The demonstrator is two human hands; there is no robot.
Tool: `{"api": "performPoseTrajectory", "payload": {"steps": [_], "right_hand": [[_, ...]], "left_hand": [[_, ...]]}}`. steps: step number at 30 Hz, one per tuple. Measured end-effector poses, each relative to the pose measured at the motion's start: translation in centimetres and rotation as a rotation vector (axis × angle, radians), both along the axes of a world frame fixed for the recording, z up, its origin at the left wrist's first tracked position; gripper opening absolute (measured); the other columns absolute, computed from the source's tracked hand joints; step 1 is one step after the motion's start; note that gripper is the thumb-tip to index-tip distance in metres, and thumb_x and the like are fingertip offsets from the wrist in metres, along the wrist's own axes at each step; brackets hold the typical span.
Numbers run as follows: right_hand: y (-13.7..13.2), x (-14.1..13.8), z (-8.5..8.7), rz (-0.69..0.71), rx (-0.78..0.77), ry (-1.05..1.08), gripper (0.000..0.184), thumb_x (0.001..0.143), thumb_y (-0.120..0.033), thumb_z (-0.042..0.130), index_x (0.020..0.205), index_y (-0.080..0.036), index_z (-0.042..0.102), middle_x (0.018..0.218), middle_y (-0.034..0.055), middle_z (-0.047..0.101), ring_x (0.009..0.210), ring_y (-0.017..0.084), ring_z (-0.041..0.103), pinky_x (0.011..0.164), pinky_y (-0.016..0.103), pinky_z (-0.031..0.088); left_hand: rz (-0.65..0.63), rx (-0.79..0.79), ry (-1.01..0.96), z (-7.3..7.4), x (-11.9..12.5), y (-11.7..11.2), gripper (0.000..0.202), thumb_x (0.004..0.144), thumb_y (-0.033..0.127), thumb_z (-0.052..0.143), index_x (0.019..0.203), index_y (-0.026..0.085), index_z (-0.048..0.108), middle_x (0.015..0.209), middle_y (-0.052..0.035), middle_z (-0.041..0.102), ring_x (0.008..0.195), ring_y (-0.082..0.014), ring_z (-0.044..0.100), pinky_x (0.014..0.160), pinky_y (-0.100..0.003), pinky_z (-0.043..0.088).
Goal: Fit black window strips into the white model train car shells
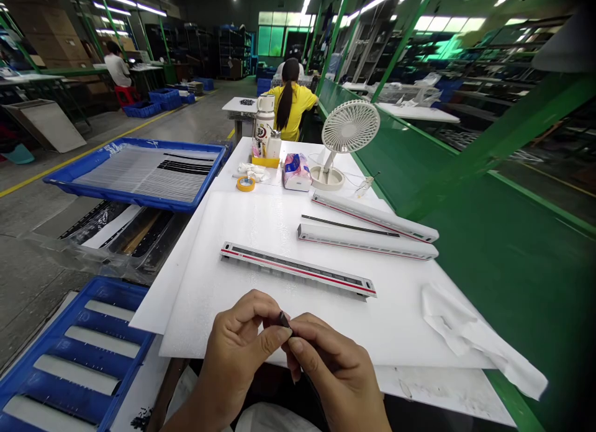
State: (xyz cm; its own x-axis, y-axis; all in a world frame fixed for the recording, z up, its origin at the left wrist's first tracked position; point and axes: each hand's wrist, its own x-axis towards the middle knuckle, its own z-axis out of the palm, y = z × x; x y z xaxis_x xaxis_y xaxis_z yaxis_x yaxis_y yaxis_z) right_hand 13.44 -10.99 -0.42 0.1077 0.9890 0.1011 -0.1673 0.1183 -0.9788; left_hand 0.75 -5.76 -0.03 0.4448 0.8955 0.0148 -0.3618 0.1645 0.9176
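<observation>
My left hand and my right hand meet at the front edge of the white foam-covered table. Fingertips of both pinch a thin dark strip. Its near end shows between the thumbs, and most of the rest is hidden by my right hand. Just beyond lies a model train car body, white and grey with a red stripe and dark windows. Two more train car bodies rest at the right, with another dark strip between them.
A white fan, tissue pack, orange tape roll and bottle stand at the back. A white cloth hangs over the right edge. Blue trays are at left. A person in yellow sits ahead.
</observation>
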Motion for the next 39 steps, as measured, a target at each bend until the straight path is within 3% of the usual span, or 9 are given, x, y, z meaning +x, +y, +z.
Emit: {"api": "performPoseTrajectory", "payload": {"steps": [4,9,14,20,25,30,33,39], "right_hand": [[0.0,0.0,0.0,-0.036,0.111,-0.178,0.025,0.086,-0.014,0.053,0.099,-0.031,0.066,0.072,-0.0007,0.055,0.056,0.01,0.052,0.049,0.021,0.044],[0.1,-0.3,0.3,-0.056,0.131,-0.238,0.022,0.087,-0.015,0.052,0.096,-0.028,0.067,0.067,-0.0006,0.054,0.056,0.01,0.05,0.048,0.02,0.041],[0.3,-0.4,0.4,-0.013,-0.047,-0.123,0.017,0.089,-0.025,0.051,0.086,-0.021,0.068,0.068,0.0015,0.053,0.054,0.009,0.047,0.043,0.019,0.035],[0.2,-0.2,1.1,0.103,-0.227,0.014,0.031,0.088,-0.036,0.052,0.067,-0.016,0.062,0.065,0.0009,0.048,0.052,0.007,0.039,0.043,0.02,0.027],[0.1,-0.3,1.8,0.074,-0.302,0.056,0.034,0.088,-0.038,0.052,0.065,-0.014,0.06,0.06,-0.0009,0.044,0.051,0.007,0.034,0.045,0.021,0.025],[0.0,-0.3,1.2,0.146,-0.26,0.025,0.029,0.086,-0.039,0.053,0.075,-0.015,0.065,0.064,0.0018,0.051,0.052,0.009,0.043,0.043,0.02,0.035],[-0.2,-0.5,0.7,0.056,-0.227,-0.012,0.022,0.084,-0.037,0.057,0.086,-0.017,0.066,0.067,0.0024,0.056,0.051,0.01,0.048,0.041,0.02,0.04],[-0.2,-0.8,1.0,0.005,-0.271,-0.056,0.024,0.084,-0.037,0.056,0.078,-0.016,0.066,0.055,-0.0003,0.052,0.044,0.008,0.044,0.04,0.02,0.038]], "left_hand": [[0.009,-0.068,-0.044,0.1,0.2,0.0,0.007,0.077,0.013,0.065,0.074,0.02,0.066,0.077,0.0017,0.052,0.075,-0.0087,0.052,0.068,-0.019,0.044],[0.037,-0.138,-0.102,0.3,0.4,0.0,0.007,0.074,0.013,0.068,0.07,0.019,0.066,0.076,0.0027,0.052,0.069,-0.007,0.054,0.065,-0.019,0.045],[0.044,-0.189,-0.102,0.4,0.6,-0.2,0.007,0.073,0.015,0.069,0.069,0.018,0.064,0.073,0.0028,0.051,0.063,-0.0065,0.052,0.06,-0.019,0.044],[0.064,-0.143,-0.018,0.5,0.4,0.1,0.01,0.072,0.017,0.071,0.08,0.02,0.068,0.071,0.0028,0.054,0.068,-0.0067,0.051,0.066,-0.017,0.042],[-0.007,-0.189,-0.083,0.9,0.4,0.2,0.006,0.074,0.016,0.069,0.071,0.018,0.064,0.068,0.0036,0.053,0.059,-0.0056,0.051,0.059,-0.019,0.042],[-0.015,-0.284,-0.133,1.0,0.6,0.1,0.01,0.074,0.014,0.067,0.069,0.016,0.058,0.068,0.0035,0.053,0.053,-0.0056,0.048,0.051,-0.02,0.041],[-0.009,-0.32,-0.145,1.2,0.7,-0.1,0.011,0.075,0.016,0.066,0.069,0.016,0.057,0.064,0.0039,0.05,0.054,-0.0071,0.047,0.048,-0.02,0.04],[0.023,-0.339,-0.077,1.5,0.8,-0.2,0.013,0.074,0.017,0.067,0.069,0.015,0.056,0.061,0.0044,0.05,0.053,-0.0068,0.048,0.052,-0.021,0.041]]}}
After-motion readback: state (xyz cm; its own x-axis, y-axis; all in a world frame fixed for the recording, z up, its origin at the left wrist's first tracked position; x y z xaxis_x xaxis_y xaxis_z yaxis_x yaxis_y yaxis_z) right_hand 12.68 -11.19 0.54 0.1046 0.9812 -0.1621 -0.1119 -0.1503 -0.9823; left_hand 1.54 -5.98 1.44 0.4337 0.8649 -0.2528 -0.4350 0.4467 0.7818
